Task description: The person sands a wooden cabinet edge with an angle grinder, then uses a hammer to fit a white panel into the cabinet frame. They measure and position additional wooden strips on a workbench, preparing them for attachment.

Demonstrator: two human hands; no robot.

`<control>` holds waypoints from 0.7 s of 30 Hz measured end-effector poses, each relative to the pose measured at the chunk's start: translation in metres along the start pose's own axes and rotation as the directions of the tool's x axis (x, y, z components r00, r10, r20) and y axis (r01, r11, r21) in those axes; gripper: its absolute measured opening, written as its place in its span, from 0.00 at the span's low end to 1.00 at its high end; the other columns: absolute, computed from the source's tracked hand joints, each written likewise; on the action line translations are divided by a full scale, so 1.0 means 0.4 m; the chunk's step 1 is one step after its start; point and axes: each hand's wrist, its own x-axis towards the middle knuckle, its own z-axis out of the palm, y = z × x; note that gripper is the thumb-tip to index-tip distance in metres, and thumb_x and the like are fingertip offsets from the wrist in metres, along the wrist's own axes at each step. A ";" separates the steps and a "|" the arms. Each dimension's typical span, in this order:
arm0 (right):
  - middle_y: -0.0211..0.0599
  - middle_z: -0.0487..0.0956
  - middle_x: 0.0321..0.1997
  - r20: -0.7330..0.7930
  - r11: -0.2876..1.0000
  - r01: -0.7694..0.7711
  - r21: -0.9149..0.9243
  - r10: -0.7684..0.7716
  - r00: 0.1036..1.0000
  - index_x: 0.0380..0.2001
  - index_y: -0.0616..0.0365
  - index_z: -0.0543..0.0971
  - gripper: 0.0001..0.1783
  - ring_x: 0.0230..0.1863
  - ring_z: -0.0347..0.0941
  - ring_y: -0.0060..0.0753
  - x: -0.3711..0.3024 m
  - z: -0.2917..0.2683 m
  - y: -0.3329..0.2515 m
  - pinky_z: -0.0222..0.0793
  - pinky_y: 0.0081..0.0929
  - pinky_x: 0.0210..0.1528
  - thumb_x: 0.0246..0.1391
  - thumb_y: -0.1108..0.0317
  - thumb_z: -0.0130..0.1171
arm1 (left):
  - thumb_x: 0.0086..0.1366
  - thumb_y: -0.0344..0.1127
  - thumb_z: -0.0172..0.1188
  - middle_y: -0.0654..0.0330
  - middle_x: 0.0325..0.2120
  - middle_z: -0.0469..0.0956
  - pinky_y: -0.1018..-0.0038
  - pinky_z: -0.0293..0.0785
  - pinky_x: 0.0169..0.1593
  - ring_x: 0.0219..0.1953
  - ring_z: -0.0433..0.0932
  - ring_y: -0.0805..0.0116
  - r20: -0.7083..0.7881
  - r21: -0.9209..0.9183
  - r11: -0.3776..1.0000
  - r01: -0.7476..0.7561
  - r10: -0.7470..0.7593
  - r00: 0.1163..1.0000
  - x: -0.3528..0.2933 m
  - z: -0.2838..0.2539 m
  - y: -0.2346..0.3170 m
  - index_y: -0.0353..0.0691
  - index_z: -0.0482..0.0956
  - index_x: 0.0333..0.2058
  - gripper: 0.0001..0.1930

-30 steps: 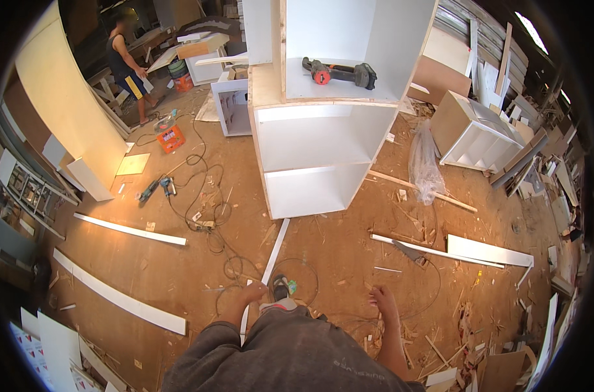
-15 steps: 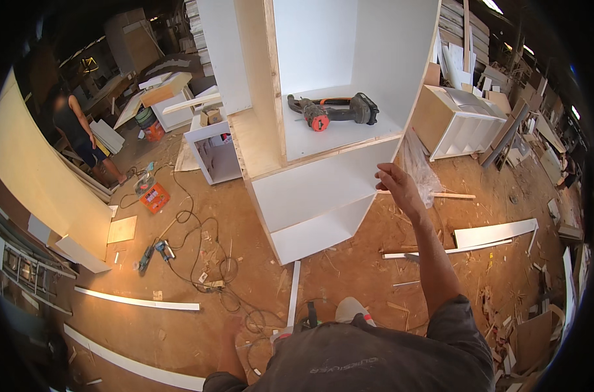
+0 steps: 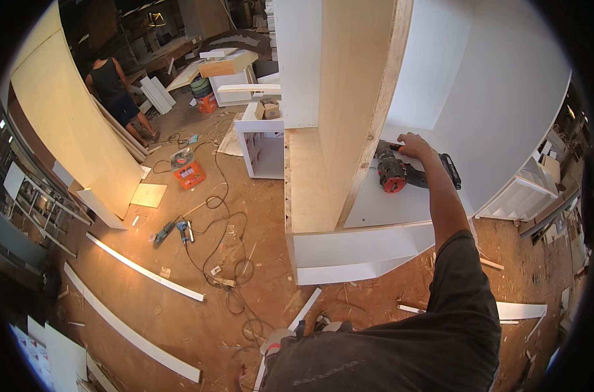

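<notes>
A black cordless nailer [image 3: 394,175] with a round red cap lies on a white shelf inside the tall cabinet [image 3: 394,208]. My right hand [image 3: 417,147] reaches over it, its fingers bent and closed round the far bar of the tool, which looks like the handle. The forearm hides part of the tool's body; its battery end shows to the right of the wrist. Bare wood edges the cabinet's upright, and a white lower compartment sits beneath the shelf. My left hand is out of the picture.
Cords and a blue power tool [image 3: 182,228] lie on the brown floor at left, near an orange box [image 3: 189,175]. Long white strips [image 3: 143,266] lie closer. A person in dark clothes [image 3: 111,85] stands far left beside a leaning pale panel [image 3: 68,117].
My right hand has gone from the cabinet's right edge to the nailer on the shelf. The view has shifted right and nearer the cabinet. My left arm has left the picture.
</notes>
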 end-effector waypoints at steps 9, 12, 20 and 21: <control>0.45 0.75 0.50 -0.059 0.976 0.193 -0.096 -0.199 0.978 0.48 0.49 0.78 0.22 0.52 0.70 0.50 0.035 -0.046 -0.037 0.67 0.41 0.55 0.47 0.64 0.61 | 0.62 0.42 0.50 0.56 0.25 0.78 0.70 0.75 0.28 0.26 0.79 0.65 0.075 0.029 0.989 -0.145 0.143 0.987 0.025 0.110 0.245 0.37 0.77 0.34 0.14; 0.43 0.74 0.48 -0.191 0.989 0.063 -0.134 -0.088 0.978 0.49 0.50 0.77 0.21 0.50 0.70 0.46 -0.041 -0.108 -0.056 0.67 0.39 0.52 0.49 0.63 0.60 | 0.61 0.41 0.52 0.57 0.26 0.78 0.70 0.75 0.28 0.26 0.79 0.65 0.110 0.004 0.986 -0.169 0.168 0.980 0.178 0.091 0.337 0.37 0.77 0.36 0.13; 0.39 0.73 0.43 -0.358 0.934 -0.350 0.076 0.353 0.864 0.49 0.54 0.76 0.19 0.44 0.70 0.38 -0.199 -0.036 -0.131 0.68 0.33 0.46 0.54 0.61 0.57 | 0.63 0.41 0.53 0.59 0.26 0.77 0.72 0.72 0.26 0.25 0.77 0.69 0.354 0.338 0.838 -0.428 0.308 0.883 0.434 -0.015 1.035 0.36 0.75 0.40 0.14; 0.38 0.73 0.42 -0.372 0.906 -0.408 0.113 0.420 0.828 0.49 0.54 0.76 0.19 0.43 0.70 0.37 -0.213 -0.035 -0.140 0.68 0.32 0.45 0.54 0.61 0.57 | 0.63 0.42 0.53 0.60 0.26 0.76 0.73 0.71 0.26 0.25 0.76 0.70 0.394 0.328 0.811 -0.484 0.349 0.851 0.473 -0.021 1.146 0.36 0.75 0.40 0.15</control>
